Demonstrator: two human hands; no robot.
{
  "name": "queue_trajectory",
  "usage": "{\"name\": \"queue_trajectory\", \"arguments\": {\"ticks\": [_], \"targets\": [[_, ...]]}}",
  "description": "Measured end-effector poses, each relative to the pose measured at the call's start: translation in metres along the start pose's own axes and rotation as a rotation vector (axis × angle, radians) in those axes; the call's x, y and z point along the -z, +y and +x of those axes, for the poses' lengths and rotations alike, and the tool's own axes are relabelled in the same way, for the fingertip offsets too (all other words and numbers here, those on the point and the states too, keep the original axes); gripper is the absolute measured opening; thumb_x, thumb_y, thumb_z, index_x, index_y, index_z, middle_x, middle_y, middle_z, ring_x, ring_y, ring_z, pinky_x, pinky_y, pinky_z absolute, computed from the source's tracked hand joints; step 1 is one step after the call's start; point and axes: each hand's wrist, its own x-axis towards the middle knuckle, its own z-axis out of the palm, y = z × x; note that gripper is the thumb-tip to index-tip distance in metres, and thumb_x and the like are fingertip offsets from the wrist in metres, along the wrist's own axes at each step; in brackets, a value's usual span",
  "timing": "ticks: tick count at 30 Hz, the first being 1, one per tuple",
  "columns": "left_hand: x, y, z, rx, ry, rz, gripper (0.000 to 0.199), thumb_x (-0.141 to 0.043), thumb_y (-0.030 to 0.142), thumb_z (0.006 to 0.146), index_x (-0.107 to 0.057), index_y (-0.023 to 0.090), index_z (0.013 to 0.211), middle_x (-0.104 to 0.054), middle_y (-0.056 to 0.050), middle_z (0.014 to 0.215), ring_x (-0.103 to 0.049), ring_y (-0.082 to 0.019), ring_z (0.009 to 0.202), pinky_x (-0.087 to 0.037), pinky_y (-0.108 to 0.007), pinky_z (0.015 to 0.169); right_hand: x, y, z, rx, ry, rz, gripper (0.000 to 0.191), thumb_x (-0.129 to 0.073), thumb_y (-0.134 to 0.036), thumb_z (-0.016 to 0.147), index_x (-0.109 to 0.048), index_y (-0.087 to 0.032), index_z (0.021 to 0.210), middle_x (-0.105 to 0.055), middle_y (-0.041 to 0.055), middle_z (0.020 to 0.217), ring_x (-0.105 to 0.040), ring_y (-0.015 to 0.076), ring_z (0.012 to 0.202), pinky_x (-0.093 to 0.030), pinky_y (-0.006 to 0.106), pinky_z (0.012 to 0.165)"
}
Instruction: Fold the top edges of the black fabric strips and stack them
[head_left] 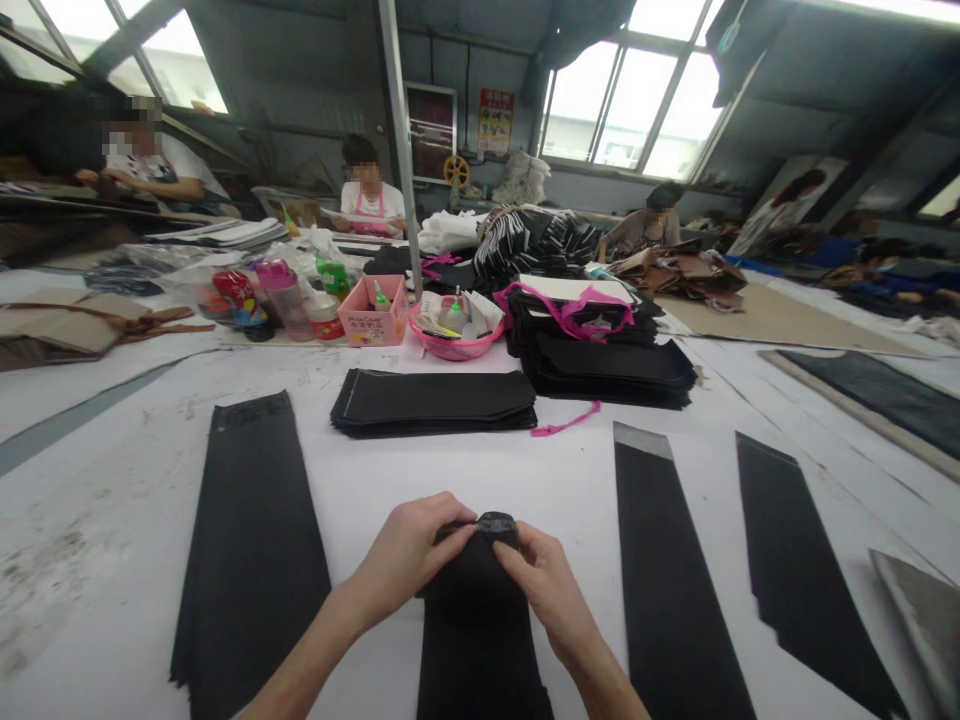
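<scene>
At six o'clock, left hand (399, 553) and right hand (546, 578) pinch the black strip (480, 640): probably light, pliable, best held by edges.

Beyond the held strip (476, 640), bare counter (442, 465) gives passage up to a low pile (435, 400) (pink ribbon (566, 427) just beside it). Left of the strip, the left forearm (315, 640) and a wide stack (251, 540) obstruct; right of it, the right forearm (592, 665), then a grey-ended piece (671, 570).
</scene>
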Motion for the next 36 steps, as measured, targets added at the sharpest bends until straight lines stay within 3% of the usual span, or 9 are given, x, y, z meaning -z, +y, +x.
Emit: {"name": "queue_trajectory", "arguments": {"ticks": [12, 23, 36], "targets": [[-0.008, -0.001, 0.0, -0.07, 0.097, 0.146, 0.013, -0.05, 0.023, 0.087, -0.063, 0.022, 0.089, -0.063, 0.0, 0.081, -0.058, -0.014, 0.072, -0.043, -0.023, 0.065, 0.002, 0.006, 0.004, 0.051, 0.055, -0.072, 0.027, -0.063, -0.04, 0.083, -0.069, -0.016, 0.093, -0.068, 0.003, 0.087, -0.058, 0.0192, 0.082, -0.044, 0.028, 0.073], [-0.009, 0.002, 0.002, -0.159, 0.086, 0.361, 0.012, -0.05, 0.023, 0.09, -0.061, 0.021, 0.094, -0.064, -0.002, 0.086, -0.059, -0.016, 0.078, -0.042, -0.027, 0.069, -0.007, 0.001, 0.013, -0.024, 0.14, 0.081, 0.022, -0.073, -0.034, 0.074, -0.064, -0.014, 0.071, -0.056, -0.0035, 0.062, -0.047, 0.0103, 0.06, -0.036, 0.022, 0.056], [-0.013, 0.0, 0.002, -0.167, 0.053, 0.506, 0.019, -0.041, 0.023, 0.095, -0.059, 0.021, 0.09, -0.062, 0.0, 0.083, -0.058, -0.017, 0.076, -0.041, -0.03, 0.068, -0.012, 0.002, 0.014, -0.008, 0.204, -0.002, 0.022, -0.069, -0.032, 0.075, -0.058, -0.015, 0.067, -0.049, -0.0041, 0.061, -0.04, 0.0096, 0.061, -0.034, 0.021, 0.055]]}}
